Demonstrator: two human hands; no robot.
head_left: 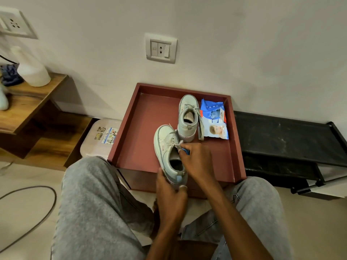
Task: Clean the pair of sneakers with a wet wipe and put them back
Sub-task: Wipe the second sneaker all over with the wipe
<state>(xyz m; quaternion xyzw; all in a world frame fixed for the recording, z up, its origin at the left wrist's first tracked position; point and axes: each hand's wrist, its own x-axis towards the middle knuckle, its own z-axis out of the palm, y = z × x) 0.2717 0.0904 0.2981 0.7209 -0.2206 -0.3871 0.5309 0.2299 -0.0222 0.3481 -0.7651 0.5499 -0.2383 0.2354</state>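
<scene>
the left hand (170, 192) grasps a pale sneaker (165, 147) by its heel, fingers curled under the sole and thumb on the near side, holding it lifted over the front edge of a dark red tray (129, 126) with the toe pointing away from the person. just ahead of that grip, the right hand (197, 160) sits on top of the same sneaker at the laces, its fingers bent and pinching a small blue piece (186, 151) against the tongue. whether that piece is a wipe is hard to tell.

beyond the right hand's grip, the other sneaker (187, 117) stands upright on the tray floor, heel toward the person, its heel close to the held sneaker's toe. touching its right side lies a blue and white pack of wipes (216, 121), flat, with its top flap open.

to the right of both grips a black rack (281, 134) sits low against the wall. to the left of them are a pale plastic box (93, 145) with stickers, then a wooden shelf (35, 98) bearing a white bottle (32, 72). a wall socket (161, 48) is above the tray. below the grips are the person's knees in grey jeans (93, 203), and a cable (43, 211) curves on the floor at far left.
</scene>
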